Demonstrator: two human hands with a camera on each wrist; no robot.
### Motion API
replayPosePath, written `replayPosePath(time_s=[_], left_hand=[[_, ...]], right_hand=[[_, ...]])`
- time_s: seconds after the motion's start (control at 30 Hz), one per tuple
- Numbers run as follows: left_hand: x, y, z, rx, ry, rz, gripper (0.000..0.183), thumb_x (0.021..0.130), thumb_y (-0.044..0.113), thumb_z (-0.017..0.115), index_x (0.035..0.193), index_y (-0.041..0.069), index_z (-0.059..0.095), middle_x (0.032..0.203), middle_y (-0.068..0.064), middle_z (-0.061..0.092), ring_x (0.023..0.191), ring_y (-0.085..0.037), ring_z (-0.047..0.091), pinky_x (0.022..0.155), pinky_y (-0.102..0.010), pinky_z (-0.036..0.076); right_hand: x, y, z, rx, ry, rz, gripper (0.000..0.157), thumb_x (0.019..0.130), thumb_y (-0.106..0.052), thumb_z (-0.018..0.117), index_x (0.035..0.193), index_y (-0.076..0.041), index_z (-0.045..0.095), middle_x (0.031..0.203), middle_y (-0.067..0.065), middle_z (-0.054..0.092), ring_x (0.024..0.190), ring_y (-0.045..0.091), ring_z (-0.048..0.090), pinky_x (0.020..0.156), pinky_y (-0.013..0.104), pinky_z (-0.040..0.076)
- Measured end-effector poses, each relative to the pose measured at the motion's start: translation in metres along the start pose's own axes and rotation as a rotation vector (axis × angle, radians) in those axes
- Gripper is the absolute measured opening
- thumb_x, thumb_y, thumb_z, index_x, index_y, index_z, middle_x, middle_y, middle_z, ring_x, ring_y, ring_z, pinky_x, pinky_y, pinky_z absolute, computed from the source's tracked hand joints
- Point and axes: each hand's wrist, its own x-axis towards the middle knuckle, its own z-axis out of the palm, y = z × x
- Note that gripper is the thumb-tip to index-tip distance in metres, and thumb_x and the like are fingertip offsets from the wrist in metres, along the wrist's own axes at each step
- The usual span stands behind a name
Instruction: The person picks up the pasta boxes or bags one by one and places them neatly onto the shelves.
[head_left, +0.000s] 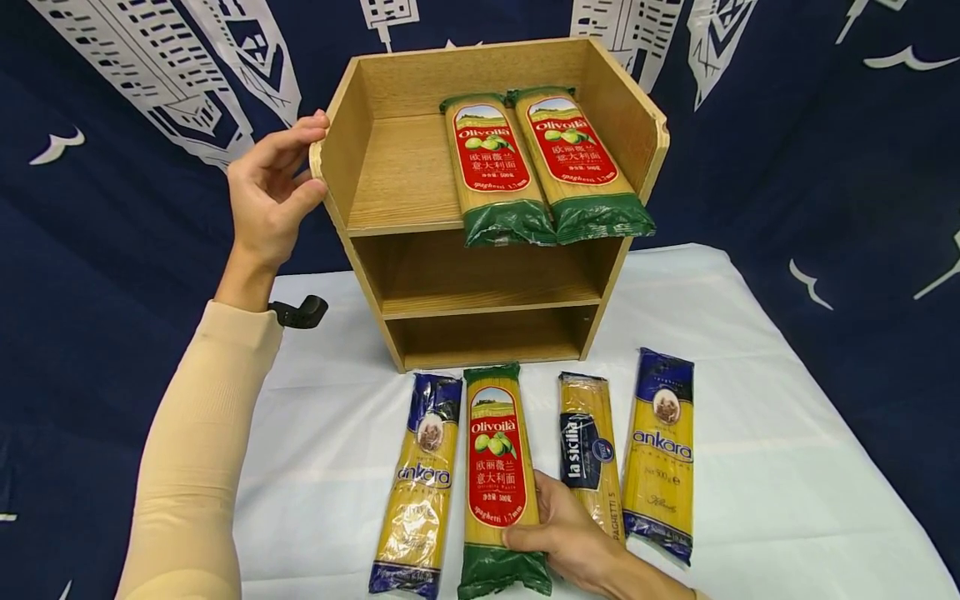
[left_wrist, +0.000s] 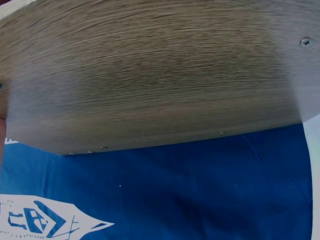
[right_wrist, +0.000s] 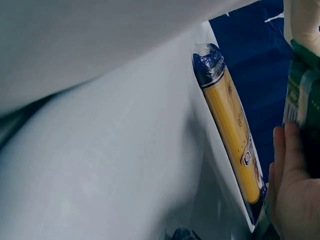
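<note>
My left hand [head_left: 273, 187] holds the front edge of the left side panel of a wooden shelf unit [head_left: 491, 218], its fingertips and thumb at the edge. The panel's outer face [left_wrist: 150, 75] fills much of the left wrist view. Low in the head view, my right hand [head_left: 566, 533] grips a green-ended Olivoilà spaghetti pack [head_left: 495, 458] near its lower end, thumb on the front. That pack's green end [right_wrist: 305, 90] also shows beside the fingers in the right wrist view. A La Sicilia spaghetti pack [head_left: 588, 450] lies just right of the held pack, partly behind my right hand.
Two more Olivoilà packs [head_left: 498, 158] [head_left: 577, 158] lie side by side on the top shelf, at its right. Blue-ended Ankara packs [head_left: 416, 492] [head_left: 660, 454] lie on the white tablecloth [head_left: 765, 467] at either side. Behind the unit hangs a dark blue printed cloth [head_left: 810, 167].
</note>
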Motion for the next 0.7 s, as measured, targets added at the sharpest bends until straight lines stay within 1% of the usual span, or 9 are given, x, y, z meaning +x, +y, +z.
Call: replayPosePath(time_s=[0.1, 0.2, 0.3, 0.43, 0.57, 0.7], left_hand=[[0.000, -0.001, 0.000, 0.001, 0.003, -0.001, 0.055, 0.072, 0.012, 0.092, 0.115, -0.013, 0.068, 0.129, -0.024, 0.065, 0.133, -0.035, 0.053, 0.101, -0.043, 0.051], [-0.001, -0.001, 0.000, 0.004, 0.005, -0.006, 0.054, 0.072, 0.012, 0.091, 0.115, -0.012, 0.069, 0.129, -0.024, 0.065, 0.133, -0.035, 0.053, 0.101, -0.044, 0.051], [0.000, -0.001, 0.001, 0.002, 0.002, -0.007, 0.052, 0.073, 0.010, 0.089, 0.115, -0.012, 0.069, 0.130, -0.023, 0.065, 0.133, -0.035, 0.053, 0.101, -0.044, 0.051], [0.000, 0.000, 0.001, 0.007, 0.001, -0.004, 0.052, 0.073, 0.011, 0.089, 0.115, -0.012, 0.069, 0.130, -0.023, 0.065, 0.133, -0.035, 0.053, 0.101, -0.044, 0.051], [0.000, 0.000, 0.001, 0.000, 0.003, -0.003, 0.051, 0.073, 0.009, 0.089, 0.115, -0.012, 0.069, 0.129, -0.023, 0.066, 0.133, -0.035, 0.054, 0.101, -0.043, 0.051], [0.000, 0.000, 0.001, -0.007, 0.002, -0.005, 0.049, 0.074, 0.006, 0.087, 0.115, -0.012, 0.069, 0.129, -0.023, 0.066, 0.133, -0.035, 0.054, 0.101, -0.043, 0.051]], right_hand=[[-0.004, -0.001, -0.001, -0.009, -0.026, -0.018, 0.087, 0.084, 0.012, 0.066, 0.150, 0.018, 0.011, 0.133, 0.028, 0.058, 0.120, 0.034, 0.063, 0.101, 0.043, 0.052], [-0.009, -0.004, 0.000, -0.024, -0.050, -0.039, 0.086, 0.084, 0.011, 0.068, 0.150, 0.017, 0.012, 0.134, 0.028, 0.057, 0.121, 0.035, 0.062, 0.101, 0.044, 0.051], [-0.014, -0.009, 0.001, -0.042, -0.069, -0.077, 0.086, 0.084, 0.011, 0.069, 0.150, 0.017, 0.015, 0.134, 0.027, 0.057, 0.121, 0.035, 0.062, 0.101, 0.045, 0.051], [-0.018, -0.017, 0.004, -0.061, -0.107, -0.153, 0.083, 0.082, 0.010, 0.069, 0.148, 0.017, 0.020, 0.133, 0.029, 0.056, 0.120, 0.039, 0.062, 0.098, 0.048, 0.052], [-0.019, -0.026, 0.008, -0.056, -0.169, -0.221, 0.078, 0.082, 0.010, 0.068, 0.147, 0.016, 0.026, 0.132, 0.033, 0.056, 0.118, 0.044, 0.061, 0.097, 0.052, 0.052], [-0.021, -0.039, 0.014, -0.056, -0.239, -0.242, 0.076, 0.083, 0.011, 0.067, 0.148, 0.014, 0.028, 0.132, 0.035, 0.055, 0.118, 0.043, 0.062, 0.096, 0.054, 0.052]])
